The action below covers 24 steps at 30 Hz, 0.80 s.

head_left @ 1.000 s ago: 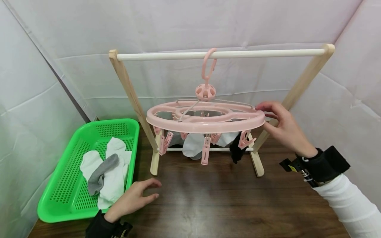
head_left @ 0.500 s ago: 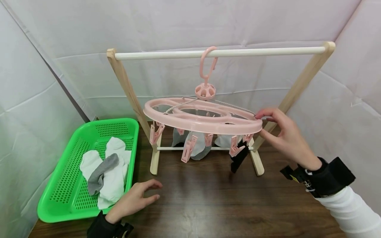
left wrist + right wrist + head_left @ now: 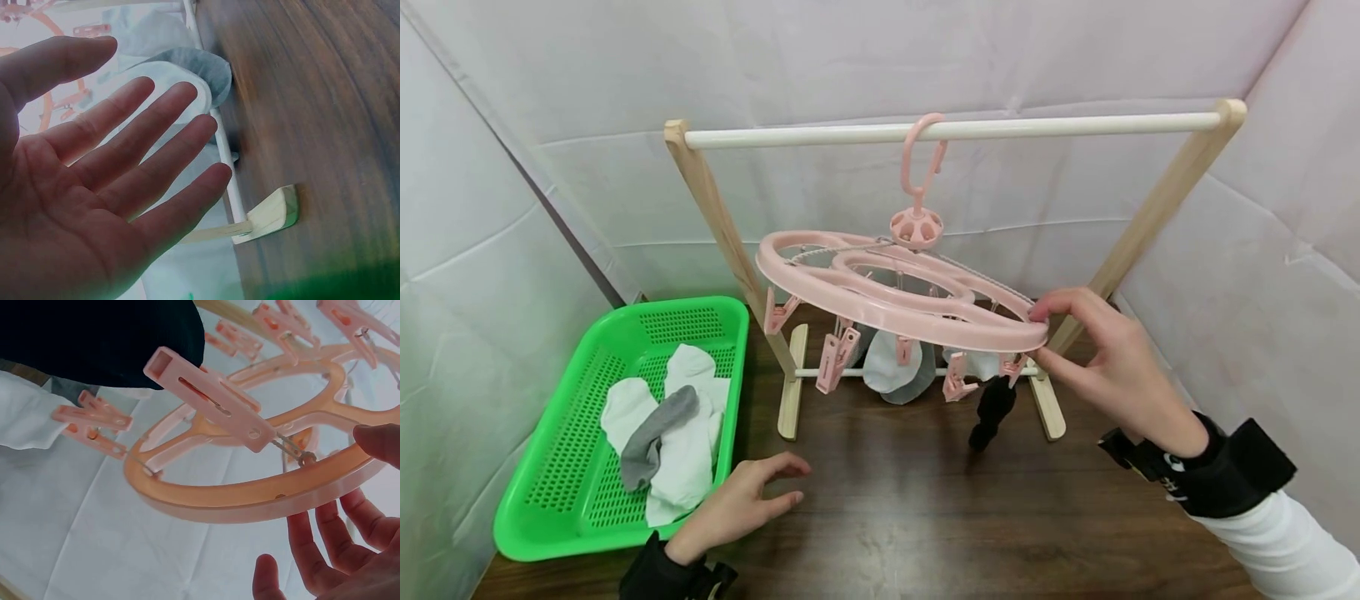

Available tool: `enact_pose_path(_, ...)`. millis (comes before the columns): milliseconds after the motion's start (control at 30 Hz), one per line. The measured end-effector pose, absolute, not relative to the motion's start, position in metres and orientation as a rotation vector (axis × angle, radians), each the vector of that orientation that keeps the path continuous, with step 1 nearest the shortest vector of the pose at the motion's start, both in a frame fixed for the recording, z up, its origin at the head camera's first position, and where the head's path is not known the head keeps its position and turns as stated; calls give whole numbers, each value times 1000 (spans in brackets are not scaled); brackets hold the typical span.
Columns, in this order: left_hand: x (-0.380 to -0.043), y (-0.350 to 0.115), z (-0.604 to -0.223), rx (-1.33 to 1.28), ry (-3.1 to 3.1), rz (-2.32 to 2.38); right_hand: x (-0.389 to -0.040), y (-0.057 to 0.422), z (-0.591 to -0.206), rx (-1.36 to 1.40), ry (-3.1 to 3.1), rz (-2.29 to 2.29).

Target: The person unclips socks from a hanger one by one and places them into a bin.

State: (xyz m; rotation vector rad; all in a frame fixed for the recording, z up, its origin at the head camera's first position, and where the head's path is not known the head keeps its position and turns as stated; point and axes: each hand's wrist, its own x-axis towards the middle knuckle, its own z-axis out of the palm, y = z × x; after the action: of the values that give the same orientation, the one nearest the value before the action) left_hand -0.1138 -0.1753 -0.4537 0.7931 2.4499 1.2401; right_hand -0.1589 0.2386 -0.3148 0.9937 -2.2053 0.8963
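A pink round clip hanger (image 3: 895, 312) hangs by its hook from a white rail, tilted down to the right. My right hand (image 3: 1116, 358) pinches its right rim between thumb and fingers; in the right wrist view the fingers (image 3: 359, 519) touch the rim. Below the ring dangle several pink clothes pegs (image 3: 838, 358). A black sock (image 3: 994, 410) hangs from a peg near my right hand, and white and grey socks (image 3: 891, 362) hang further back. My left hand (image 3: 733, 504) holds nothing, its fingers extended, beside the green basket (image 3: 617, 550).
Inside the basket lie white socks (image 3: 681, 467) and a grey sock (image 3: 655, 437). A wooden stand with a white rail (image 3: 790, 137) spans the back of the dark wooden table (image 3: 925, 517). White cloth walls (image 3: 1262, 250) surround the workspace.
My right hand has moved down and slightly left with the rim. The hanger has turned and tilted lower at the right, its pegs and black sock shifting leftward. The left hand stays nearly still.
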Motion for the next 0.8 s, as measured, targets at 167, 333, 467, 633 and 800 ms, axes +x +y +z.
enact_pose_path(167, -115, -176, -439, 891, 2552, 1194, -155, 231, -314, 1036, -2216, 938)
enact_pose_path(333, -114, -173, -414, 980, 2680, 1095, -153, 223, -312, 1066, -2203, 960)
enact_pose_path(467, -114, -169, -388, 1088, 2774, 1026, -151, 218, -311, 1081, -2194, 938)
enact_pose_path(633, -115, -164, -353, 1230, 2842, 955, -149, 209, -309, 1106, -2179, 921)
enact_pose_path(800, -118, -158, -324, 1362, 2883, 828, -149, 199, -308, 1128, -2158, 938)
